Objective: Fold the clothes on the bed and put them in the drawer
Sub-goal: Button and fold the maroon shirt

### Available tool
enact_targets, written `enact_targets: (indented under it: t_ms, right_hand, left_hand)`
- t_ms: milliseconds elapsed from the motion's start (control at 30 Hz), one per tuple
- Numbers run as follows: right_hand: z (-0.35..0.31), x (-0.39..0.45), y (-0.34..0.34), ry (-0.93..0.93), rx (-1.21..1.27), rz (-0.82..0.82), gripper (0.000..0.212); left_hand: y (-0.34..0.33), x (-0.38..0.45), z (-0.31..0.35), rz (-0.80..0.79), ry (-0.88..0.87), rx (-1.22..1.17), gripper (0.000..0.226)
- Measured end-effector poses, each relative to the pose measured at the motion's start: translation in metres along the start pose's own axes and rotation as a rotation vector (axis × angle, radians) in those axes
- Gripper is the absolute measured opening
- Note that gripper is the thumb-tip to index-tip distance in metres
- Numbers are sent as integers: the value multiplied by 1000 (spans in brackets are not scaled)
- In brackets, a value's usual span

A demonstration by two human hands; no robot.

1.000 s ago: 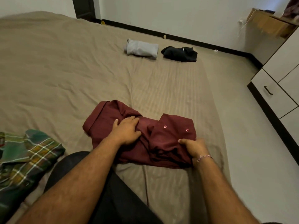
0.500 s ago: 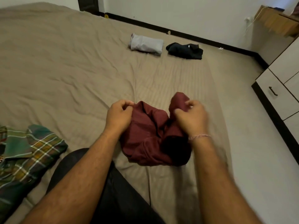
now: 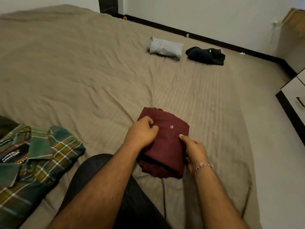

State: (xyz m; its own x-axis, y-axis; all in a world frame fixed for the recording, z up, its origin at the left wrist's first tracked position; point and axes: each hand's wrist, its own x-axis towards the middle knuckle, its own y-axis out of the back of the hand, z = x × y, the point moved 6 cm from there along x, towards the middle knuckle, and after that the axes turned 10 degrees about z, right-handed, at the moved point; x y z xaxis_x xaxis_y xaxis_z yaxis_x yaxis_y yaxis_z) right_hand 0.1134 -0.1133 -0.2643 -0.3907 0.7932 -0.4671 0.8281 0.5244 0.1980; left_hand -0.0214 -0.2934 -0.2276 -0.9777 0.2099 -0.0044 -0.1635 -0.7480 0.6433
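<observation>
From the head camera we see a maroon cotton shirt (image 3: pixel 165 142) folded into a compact rectangular bundle, lying on the wide bed with its wrinkled tan sheet (image 3: pixel 82 71), near the bed's right edge; one small pink button shows on its top face. Our left hand (image 3: pixel 142 133) rests on the bundle's left side with fingers curled, pinching the cloth near its upper corner; our right hand (image 3: pixel 194 150) grips the right edge, thumb on top and fingers tucked beneath, a pink thread bracelet at the wrist. Further up the bed lie a folded pale grey garment (image 3: pixel 165 49) and, just beside it to the right, a folded black garment (image 3: pixel 206 55) with a small white tag we cannot read. At lower left sprawls an unfolded green and yellow plaid flannel shirt (image 3: pixel 33 161); a black patch on it carries white lettering, of which only "ADDICTION" reads, and that only roughly. At the right edge stands a white drawer front with a dark handle (image 3: pixel 297 103).
</observation>
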Motion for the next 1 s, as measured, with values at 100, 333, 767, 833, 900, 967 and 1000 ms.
enact_targets:
  t_ms: [100,333,767,833,900,967,1000]
  right_hand:
    - [-7,-10,-15,-94,33,-164,31]
    - [-96,-53,-52,377,59,-375,27]
    - [-37,-61,-74,1191,-926,-668,18]
    - [-50,-51,-57,1182,-591,-405,11]
    - [-58,-31,-34,1089,-410,-24,18]
    - [-48,4,-14,816,-397,214,34]
    - [-34,20,-8,587,-350,203,46]
  left_hand:
    - [-6,9,-17,-17,130,11,18]
    - [-13,0,-7,-217,500,-975,48]
    - [1,25,-31,-191,755,-1140,70]
    - [-3,20,-29,-231,729,-1134,70]
    - [-7,19,-30,-236,705,-1098,55]
    - [-10,20,-36,-179,705,-1017,45]
    - [-11,21,-40,-139,705,-974,41]
